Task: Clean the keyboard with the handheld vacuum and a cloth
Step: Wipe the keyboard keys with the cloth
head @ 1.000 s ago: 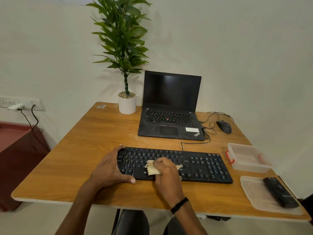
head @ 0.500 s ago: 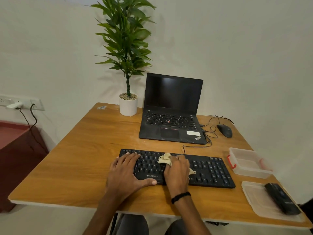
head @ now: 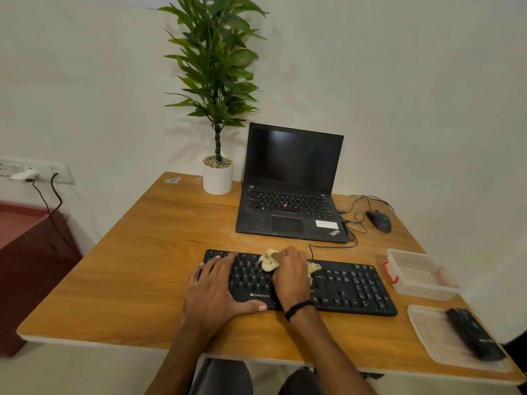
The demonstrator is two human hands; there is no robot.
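Flat and spread, one left hand (head: pixel 218 289) presses the left end of the single black rectangular plastic keyboard (head: pixel 353 286); beside it, one right hand (head: pixel 291 277) is closed around a crumpled cream cloth (head: pixel 268 262) on the middle keys. Farther right lie two clear plastic trays, the near tray (head: pixel 427 332) carrying one black handheld vacuum (head: pixel 473 334). All rest on a wooden table (head: pixel 128 275) against a pale wall. Keyboard's long axis runs left to right.
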